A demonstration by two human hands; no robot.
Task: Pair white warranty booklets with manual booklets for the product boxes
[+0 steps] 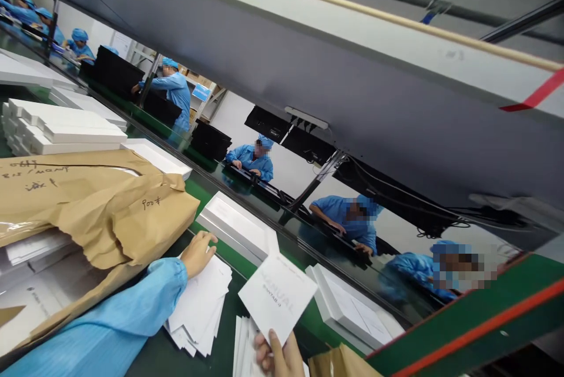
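My right hand (282, 356) pinches a square white manual (277, 295) by its lower edge, thumb in front. Printed lettering shows on its cover, which is held up facing me. My left hand (198, 253), in a blue sleeve, rests at the upper end of a fanned pile of white leaflets (202, 306), fingers loosely bent and slightly apart. Just below the manual stands another stack of white booklets (243, 347), partly hidden by my right hand. A white open box (240, 227) lies beyond the pile, and a second white box (352, 306) holding papers is to the right.
A torn brown paper bag (150, 212) with white printed papers inside fills the left. Behind it are stacked white boxes (66, 124). Another brown bag (341, 362) is at the bottom edge. A grey panel (264, 54) hangs overhead. Several co-workers in blue work across the line.
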